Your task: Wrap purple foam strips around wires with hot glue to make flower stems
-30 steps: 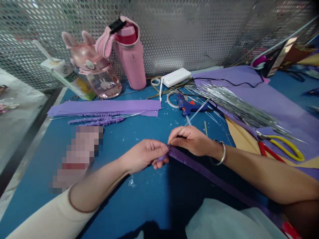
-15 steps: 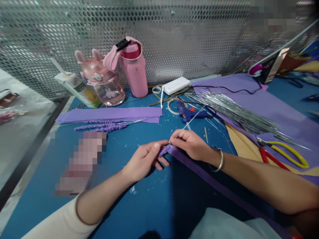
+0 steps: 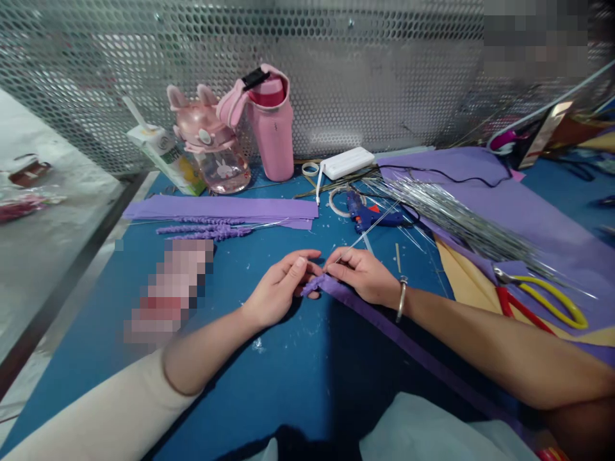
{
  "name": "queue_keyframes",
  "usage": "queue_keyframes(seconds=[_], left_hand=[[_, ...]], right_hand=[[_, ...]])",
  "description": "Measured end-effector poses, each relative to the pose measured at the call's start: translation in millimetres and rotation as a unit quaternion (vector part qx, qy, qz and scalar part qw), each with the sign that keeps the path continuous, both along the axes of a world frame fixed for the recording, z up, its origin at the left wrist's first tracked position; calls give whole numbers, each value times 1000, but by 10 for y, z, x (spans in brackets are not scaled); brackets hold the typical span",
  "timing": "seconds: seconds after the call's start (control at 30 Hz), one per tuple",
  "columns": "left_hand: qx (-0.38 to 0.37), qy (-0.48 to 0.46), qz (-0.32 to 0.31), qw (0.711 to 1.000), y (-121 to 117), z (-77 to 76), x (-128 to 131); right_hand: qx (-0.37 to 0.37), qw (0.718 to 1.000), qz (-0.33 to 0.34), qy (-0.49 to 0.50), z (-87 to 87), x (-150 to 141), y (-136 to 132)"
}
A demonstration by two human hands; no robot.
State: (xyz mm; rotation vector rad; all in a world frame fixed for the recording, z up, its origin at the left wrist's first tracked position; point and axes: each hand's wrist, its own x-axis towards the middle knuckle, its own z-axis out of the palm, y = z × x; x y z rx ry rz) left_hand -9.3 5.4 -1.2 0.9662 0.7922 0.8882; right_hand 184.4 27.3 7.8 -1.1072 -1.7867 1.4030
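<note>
A long purple paper strip (image 3: 384,323) runs from between my hands down to the right, toward my lap. Its near end is a crinkled purple tip (image 3: 313,285), wound around the end of a thin wire stem (image 3: 368,230). My left hand (image 3: 281,285) has its fingers curled about this frilled tip, the index finger stretched forward and the thumb bent over. Thumb and fingers of my right hand (image 3: 362,272) pinch the wire where the strip meets it. The wire's free end points up and right, over a blue glue gun (image 3: 377,218).
Flat purple strips (image 3: 225,210) and finished frilly purple stems (image 3: 206,230) lie at left. Behind them stand a juice carton (image 3: 168,157), a clear bottle (image 3: 223,168) and a pink bottle (image 3: 273,141). A wire bundle (image 3: 456,221) and red-yellow scissors (image 3: 552,301) lie right.
The view has shifted slightly, so the table items sit farther right. My left index finger has lifted away from the wire, and the frilled tip shows more. My right hand still pinches the stem.
</note>
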Motion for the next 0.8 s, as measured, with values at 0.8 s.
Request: queue_keyframes(seconds=[0.8], left_hand=[[36,157,60,985,-38,150,83]], right_hand=[[20,998,-18,-54,81,-54,-82]])
